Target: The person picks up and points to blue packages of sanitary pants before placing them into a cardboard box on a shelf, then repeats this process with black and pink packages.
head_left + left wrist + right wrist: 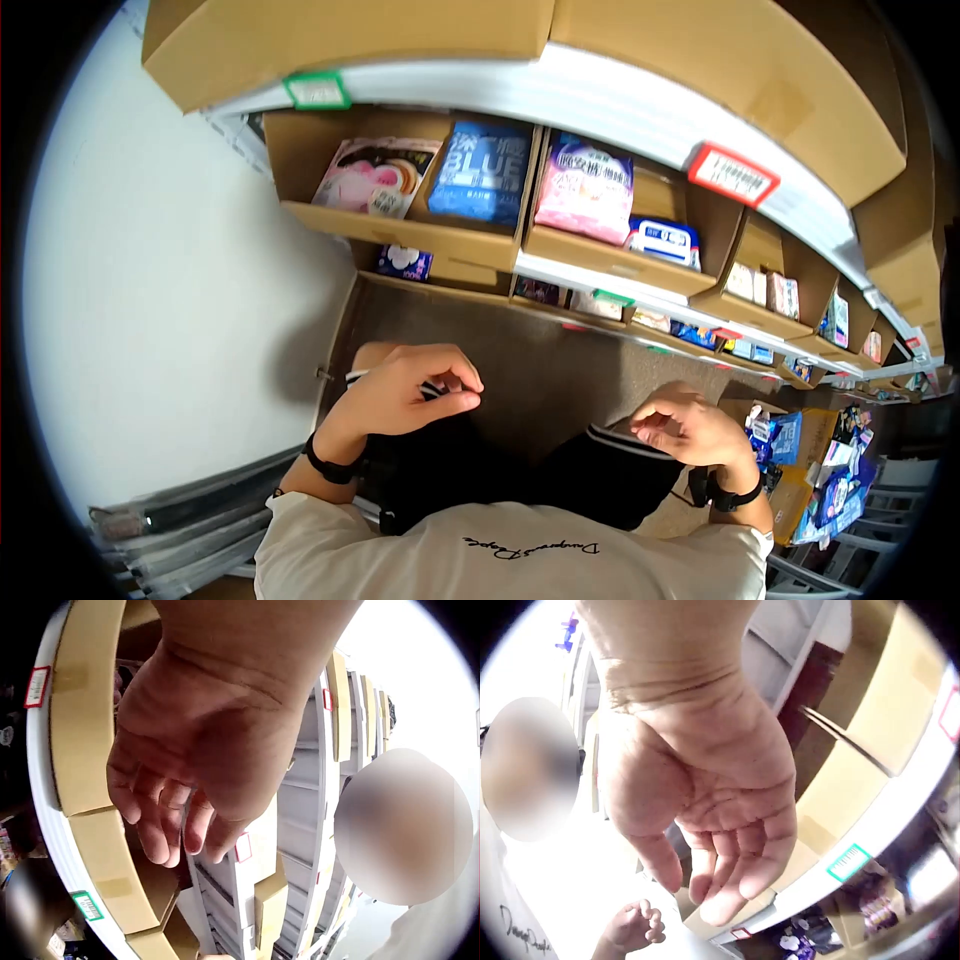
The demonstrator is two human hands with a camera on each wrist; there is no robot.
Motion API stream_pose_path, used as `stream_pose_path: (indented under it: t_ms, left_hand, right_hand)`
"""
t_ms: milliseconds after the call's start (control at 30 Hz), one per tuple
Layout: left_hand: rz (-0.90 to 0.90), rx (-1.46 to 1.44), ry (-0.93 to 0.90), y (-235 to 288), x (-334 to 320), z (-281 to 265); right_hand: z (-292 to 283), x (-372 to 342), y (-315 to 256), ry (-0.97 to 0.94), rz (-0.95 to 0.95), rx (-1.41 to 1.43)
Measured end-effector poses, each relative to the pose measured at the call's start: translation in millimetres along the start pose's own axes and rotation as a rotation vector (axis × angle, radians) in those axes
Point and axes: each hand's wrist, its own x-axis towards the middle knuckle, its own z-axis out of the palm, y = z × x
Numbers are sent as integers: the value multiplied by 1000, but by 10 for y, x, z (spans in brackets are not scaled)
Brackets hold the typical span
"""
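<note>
My left hand hovers over my lap at the left, its fingers loosely bent and nothing in them. Seen from the left wrist, the same hand hangs relaxed with a bare palm. Over my other leg, my right hand is loosely curled too, and its palm shows bare in the right wrist view. Ahead of both hands, a shelf box holds a pink package and a blue package. The neighbouring box holds a pink-purple package and a blue-white pack.
A lower shelf row carries more packages, including a dark blue one. At my right stands an open carton heaped with blue packs. A white wall bounds the left side. Price tags in green and red mark the shelf edge.
</note>
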Motion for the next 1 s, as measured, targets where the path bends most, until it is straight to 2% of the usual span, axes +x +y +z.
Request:
stream_pose_path:
  t_ms: [67,100,200,233,333,400,467,567,633,667,700,733,767,800,833,867,933,1000]
  left_hand:
    - [105,-132,-35,91,174,-210]
    - [190,-134,-50,138,254,-345]
    - [295,-138,-5,508,276,-740]
    - [297,-166,2,654,230,-886]
    - [286,-199,56,1088,-16,-1257]
    - [261,-241,84,1426,-238,-1473]
    - [224,-308,187,1755,-437,-1712]
    - [236,-368,256,2308,-696,-2074]
    - [243,-415,328,2643,-815,-2250]
    - [233,-421,327,2825,-837,-2320]
    - [281,-425,315,3021,-834,-2377]
    - [325,-431,303,3198,-824,-2411]
    - [333,-436,286,3359,-799,-2427]
    - [321,-440,288,3477,-780,-2426]
    - [331,-432,249,3568,-745,-2427]
    - [340,-424,207,3645,-714,-2420]
    - [348,-414,195,3784,-675,-2385]
    - [325,-399,199,3865,-682,-2354]
  right_hand:
    - [-367,100,-315,-40,-182,-165]
    - [-527,95,-498,-47,-203,-169]
    - [-985,-102,-1052,-50,-264,-147]
    - [-1125,-211,-1247,-60,-223,-66]
    - [-1570,-570,-1809,-63,-267,-56]
    - [-1909,-860,-2395,-52,-192,-28]
    - [-2218,-1090,-2995,37,-186,12]
    - [-2675,-1355,-3885,224,-308,-131]
    - [-3068,-1478,-4501,364,-254,-277]
    - [-3249,-1438,-4689,443,-283,5]
    - [-3497,-1367,-4974,527,-329,-19]
    - [-3820,-1259,-5162,600,-240,-210]
    - [-4089,-1100,-5295,661,-280,-335]
    - [-4418,-902,-5295,657,-229,-370]
    - [-4627,-798,-5524,654,25,-515]
    - [-4904,-618,-5551,637,138,-590]
    - [-5499,-157,-5336,676,215,-558]
    - [-5724,61,-5286,704,256,-440]
